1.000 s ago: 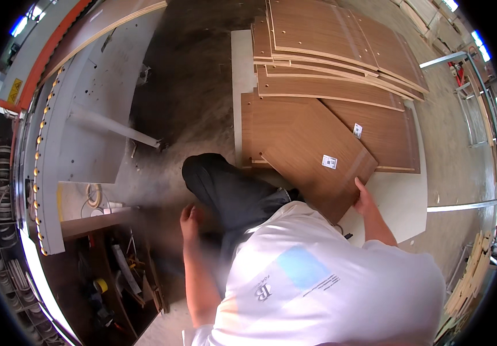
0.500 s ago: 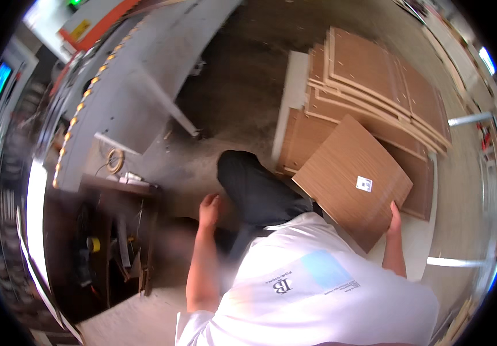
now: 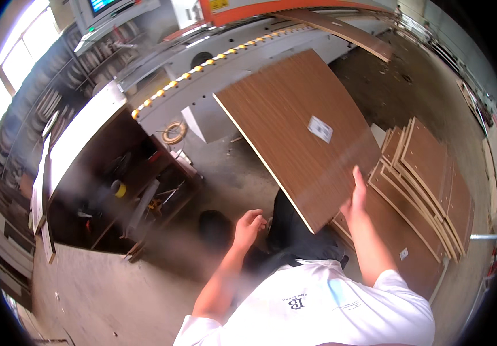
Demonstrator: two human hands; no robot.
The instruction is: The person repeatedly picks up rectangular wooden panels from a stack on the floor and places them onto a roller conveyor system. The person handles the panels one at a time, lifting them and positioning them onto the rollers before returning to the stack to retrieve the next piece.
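Wood-grain panel (image 3: 294, 135), pale edge, white label, tilted; right hand (image 3: 356, 199) gripping it, left hand (image 3: 249, 225) loosely curled, empty.

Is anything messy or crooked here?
Yes. The stack of wood panels on the floor is fanned out, edges not lined up. The right hand holds one big panel tilted in the air; the left hand is free.

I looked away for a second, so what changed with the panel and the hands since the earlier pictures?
The brown panel has been lifted off the stack and swung left toward the long grey machine. The right hand kept its hold on the panel's near edge throughout. The left hand stayed free, holding nothing. The other panels stayed stacked on the floor.
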